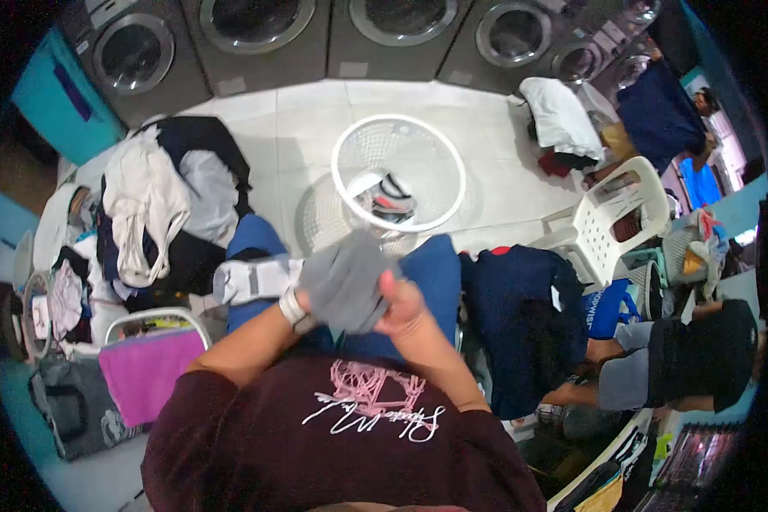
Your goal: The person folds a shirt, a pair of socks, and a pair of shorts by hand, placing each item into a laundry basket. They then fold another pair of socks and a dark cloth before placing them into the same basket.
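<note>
A grey cloth (pixel 346 282), blurred by motion, is held up over my lap. My left hand (pixel 304 300), with a white band at its wrist, holds the cloth's left side, and its fingers are mostly hidden by the fabric. On the cloth's right edge my right hand (pixel 401 305) is closed, thumb upward. A white and grey folded item (pixel 252 280) rests on my left thigh. Just beyond my knees stands a white mesh basket (pixel 461 192) with a few dark, red and white items (pixel 392 198) at its bottom.
Clothes (pixel 149 200) are piled at the left, near a pink cloth (pixel 154 371) over a basket. Dark clothes (pixel 520 316) lie at my right, beside a person in black (pixel 700 358). A white chair (pixel 610 222) stands farther right. Front-loading machines (pixel 401 43) line the back.
</note>
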`<control>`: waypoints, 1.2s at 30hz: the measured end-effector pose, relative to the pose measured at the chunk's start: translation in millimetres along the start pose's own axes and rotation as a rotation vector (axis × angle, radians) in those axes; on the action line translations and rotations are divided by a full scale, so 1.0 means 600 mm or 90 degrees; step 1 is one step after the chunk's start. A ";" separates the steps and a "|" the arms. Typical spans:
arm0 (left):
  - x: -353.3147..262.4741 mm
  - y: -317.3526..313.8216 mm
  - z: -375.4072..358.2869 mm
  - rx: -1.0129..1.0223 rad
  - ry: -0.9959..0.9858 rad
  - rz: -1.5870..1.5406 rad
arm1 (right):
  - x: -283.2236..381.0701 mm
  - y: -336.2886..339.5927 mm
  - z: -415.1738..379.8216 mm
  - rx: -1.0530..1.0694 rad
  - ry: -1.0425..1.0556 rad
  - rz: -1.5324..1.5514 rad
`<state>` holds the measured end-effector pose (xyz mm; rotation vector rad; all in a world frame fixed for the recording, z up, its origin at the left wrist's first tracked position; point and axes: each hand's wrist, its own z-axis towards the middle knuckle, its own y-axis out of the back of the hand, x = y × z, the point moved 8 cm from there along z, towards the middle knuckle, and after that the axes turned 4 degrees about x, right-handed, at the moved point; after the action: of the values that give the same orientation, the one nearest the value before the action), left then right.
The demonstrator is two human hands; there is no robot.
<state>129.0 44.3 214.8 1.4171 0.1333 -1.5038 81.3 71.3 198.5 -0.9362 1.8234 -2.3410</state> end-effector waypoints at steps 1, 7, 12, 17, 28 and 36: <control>0.022 0.007 0.013 -0.011 0.074 -0.301 | 0.010 0.003 -0.004 -0.027 0.012 -0.027; 0.049 0.050 0.050 0.007 0.219 -0.856 | 0.051 0.019 0.003 -0.045 0.055 -0.081; 0.048 0.095 0.041 -0.137 0.141 -0.364 | 0.035 0.035 0.007 -0.122 0.045 -0.121; 0.079 0.228 0.013 -0.461 0.164 -0.534 | 0.074 0.081 -0.008 -0.231 0.048 -0.202; 0.071 0.231 -0.004 -0.186 0.263 -0.411 | 0.113 0.150 -0.014 -0.404 0.143 -0.184; 0.143 0.336 -0.085 -0.478 0.147 -0.173 | 0.055 0.063 0.032 -0.125 -0.081 -0.661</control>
<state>323.6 -66.3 238.6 0.9660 0.9614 -1.2850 50.8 30.3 181.6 -2.4600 1.7545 -2.4029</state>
